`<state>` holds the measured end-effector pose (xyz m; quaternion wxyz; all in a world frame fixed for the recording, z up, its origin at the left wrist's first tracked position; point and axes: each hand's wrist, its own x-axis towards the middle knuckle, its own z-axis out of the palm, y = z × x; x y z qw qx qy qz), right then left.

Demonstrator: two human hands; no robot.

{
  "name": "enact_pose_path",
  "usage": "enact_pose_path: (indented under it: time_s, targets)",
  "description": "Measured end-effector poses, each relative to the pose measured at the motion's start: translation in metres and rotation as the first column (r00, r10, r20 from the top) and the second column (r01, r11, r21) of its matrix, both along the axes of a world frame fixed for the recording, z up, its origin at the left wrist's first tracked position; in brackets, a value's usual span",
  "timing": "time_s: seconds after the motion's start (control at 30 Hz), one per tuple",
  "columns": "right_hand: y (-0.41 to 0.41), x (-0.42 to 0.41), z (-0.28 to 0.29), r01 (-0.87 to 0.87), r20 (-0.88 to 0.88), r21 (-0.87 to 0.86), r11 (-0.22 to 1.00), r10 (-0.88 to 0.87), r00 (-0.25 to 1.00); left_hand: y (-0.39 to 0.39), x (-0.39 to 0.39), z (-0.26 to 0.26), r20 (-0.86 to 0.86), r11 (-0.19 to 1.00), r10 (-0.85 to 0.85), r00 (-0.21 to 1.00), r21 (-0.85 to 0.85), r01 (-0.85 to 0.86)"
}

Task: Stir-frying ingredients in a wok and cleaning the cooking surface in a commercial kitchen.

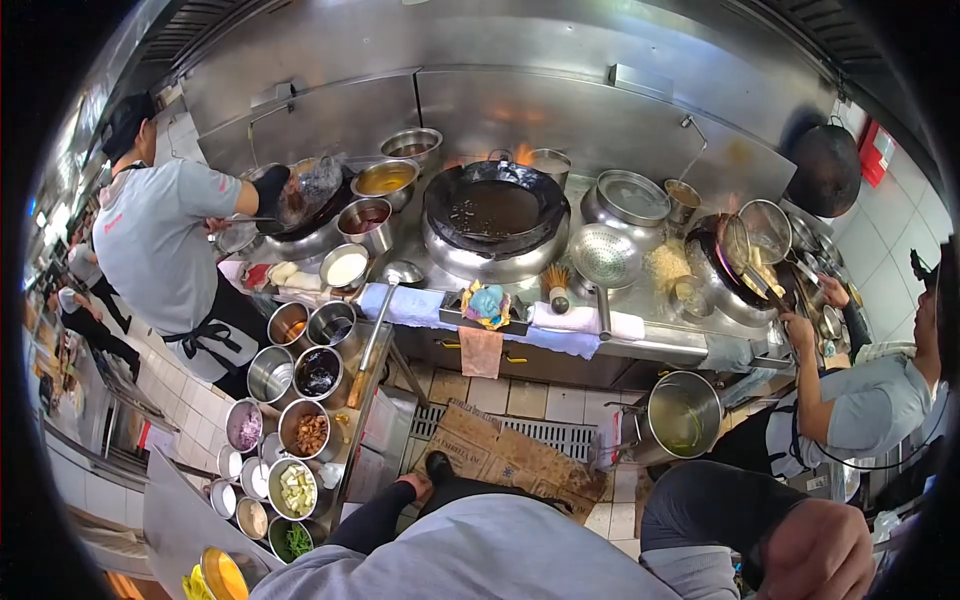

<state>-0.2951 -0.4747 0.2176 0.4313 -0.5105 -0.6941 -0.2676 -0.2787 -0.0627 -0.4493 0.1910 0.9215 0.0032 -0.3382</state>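
My left hand hangs low beside my body, nearest the prep stand; its fingers are too small to make out. My right hand is raised close to the camera, fingers curled in, and nothing shows in it. Before me on the range sits a black wok with dark liquid in it and flames behind. A perforated strainer lies to its right, near a bamboo brush. A long-handled ladle rests at the left. Crumpled cloths sit in a holder on the front edge.
Steel pots of sauces and chopped food, including diced pale vegetables, crowd the stand at left. A tall stockpot stands at right. Flattened cardboard covers the floor. Co-workers cook at woks on both sides.
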Motion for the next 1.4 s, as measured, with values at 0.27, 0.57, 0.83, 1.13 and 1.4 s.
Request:
enact_pose_path:
  time_s: [0.27,0.57,0.83,1.13,1.4]
  targets:
    - [0.000,0.000,0.001,0.022,0.050,0.045,0.999,-0.025,0.998,-0.038,0.019,0.028,-0.032,0.982,0.074,0.997,-0.174,-0.079]
    - [-0.002,-0.002,0.000,0.080,0.038,0.064,0.995,-0.083,0.996,-0.027,0.018,0.022,0.035,0.998,-0.006,0.999,-0.061,0.008]
    - [-0.002,-0.005,0.002,0.184,0.074,0.091,0.979,-0.190,0.979,-0.029,0.019,0.016,0.079,0.998,-0.044,0.996,-0.039,0.047]
    - [0.006,-0.002,-0.002,0.115,0.074,0.103,0.988,-0.123,0.990,-0.023,0.017,0.011,-0.011,0.995,0.042,0.999,-0.085,-0.042]
    - [-0.003,0.002,-0.003,0.136,0.116,0.072,0.988,-0.143,0.983,-0.013,0.009,0.004,-0.038,0.996,0.050,0.998,-0.079,-0.053]
